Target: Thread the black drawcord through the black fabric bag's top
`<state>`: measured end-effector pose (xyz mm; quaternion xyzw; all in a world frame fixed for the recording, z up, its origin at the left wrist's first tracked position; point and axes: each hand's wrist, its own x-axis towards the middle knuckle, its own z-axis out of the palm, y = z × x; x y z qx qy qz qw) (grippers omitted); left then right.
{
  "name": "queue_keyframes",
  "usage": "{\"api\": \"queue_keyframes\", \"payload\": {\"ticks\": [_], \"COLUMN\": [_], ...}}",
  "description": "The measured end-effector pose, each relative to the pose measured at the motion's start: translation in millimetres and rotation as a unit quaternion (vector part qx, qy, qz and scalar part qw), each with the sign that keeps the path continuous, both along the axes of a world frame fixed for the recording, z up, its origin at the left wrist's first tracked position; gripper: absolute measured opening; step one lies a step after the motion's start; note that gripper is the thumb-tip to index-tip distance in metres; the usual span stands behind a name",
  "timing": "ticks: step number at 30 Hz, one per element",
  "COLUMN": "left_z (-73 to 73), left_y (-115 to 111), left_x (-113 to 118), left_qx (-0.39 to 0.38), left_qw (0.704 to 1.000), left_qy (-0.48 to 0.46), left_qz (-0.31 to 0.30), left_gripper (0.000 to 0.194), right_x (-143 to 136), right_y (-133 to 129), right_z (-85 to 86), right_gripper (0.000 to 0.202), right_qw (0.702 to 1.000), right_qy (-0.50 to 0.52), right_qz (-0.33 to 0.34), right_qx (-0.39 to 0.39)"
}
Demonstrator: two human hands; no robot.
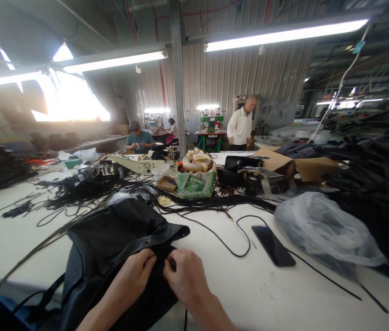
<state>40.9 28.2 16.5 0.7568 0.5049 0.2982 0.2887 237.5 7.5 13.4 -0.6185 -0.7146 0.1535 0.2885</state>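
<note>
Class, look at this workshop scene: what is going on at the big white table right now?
A person's left hand and right hand pinch the edge of a black fabric bag lying on the white table. A black phone lies flat to the right, beside a thin black cord and a clear plastic bag. Other people work at benches farther back.

Black bag (111, 243), black phone (273, 245), white table (256, 289) — green printed box (195, 183), clear grey plastic bag (322, 230)

A factory workshop: corrugated metal walls (249, 73), fluorescent tube lights (284, 34), long white worktable (266, 294) strewn with black cords (77, 193), co-workers (240, 126) at machines (211, 122) along the far wall.
</note>
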Motion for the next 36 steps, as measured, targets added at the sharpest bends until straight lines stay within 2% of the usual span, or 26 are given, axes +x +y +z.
{"api": "queue_keyframes", "payload": {"ticks": [10,13,17,20,25,29,32,36], "left_z": [-11.8,-13.0,-14.2,-14.1,-6.4,-2.4,-13.7,-37.6], "left_y": [-4,-4,-3,-2,-5,-7,-3,4], "left_x": [-5,-6,-6,-5,2,3,-5,-13], "left_qx": [0.064,0.067,0.062,0.049,0.008,-0.094,-0.155,-0.1], "left_qw": [0.996,0.996,0.997,0.998,1.0,0.989,0.971,0.985], "left_qy": [0.056,0.061,0.053,0.04,-0.003,-0.115,-0.18,-0.115], "left_qz": [-0.001,-0.002,0.0,0.002,-0.007,-0.011,0.003,0.075], "left_gripper": [0.027,0.026,0.026,0.027,0.03,0.042,0.048,0.049], "right_x": [-4,-6,-4,-2,-7,-11,-8,-2], "right_y": [3,4,6,7,6,4,2,0], "right_z": [5.0,3.3,-4.9,-11.8,-23.8,-35.2,-41.0,-44.9], "right_gripper": [0.014,0.016,0.021,0.022,0.021,0.021,0.02,0.015], "right_qw": [1.0,0.997,0.984,0.981,0.991,0.994,0.994,0.991], "right_qy": [0.028,0.072,0.17,0.185,0.131,0.103,0.107,0.128], "right_qz": [-0.011,-0.005,0.046,0.059,0.022,-0.001,-0.007,-0.016], "right_qx": [0.005,0.017,0.031,0.026,0.023,0.026,0.01,-0.019]}}
